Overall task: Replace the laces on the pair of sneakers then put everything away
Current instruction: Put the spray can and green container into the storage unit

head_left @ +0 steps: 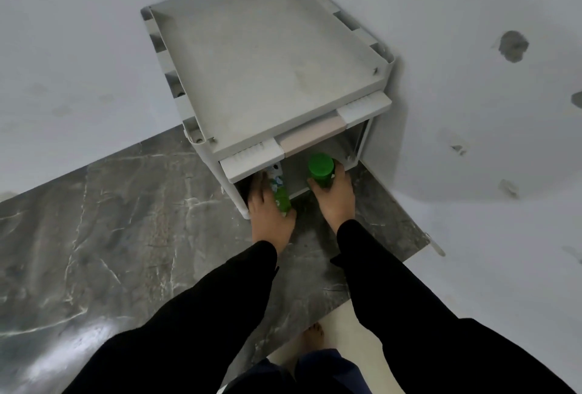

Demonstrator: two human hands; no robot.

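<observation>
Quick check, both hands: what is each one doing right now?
Left hand: grips a green and white bottle.
Right hand: grips a green-capped container.

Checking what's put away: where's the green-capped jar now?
Head view, just right of centre: the right hand grips the green-capped jar at the open front of the grey cabinet, beside the green tube in the left hand.
</observation>
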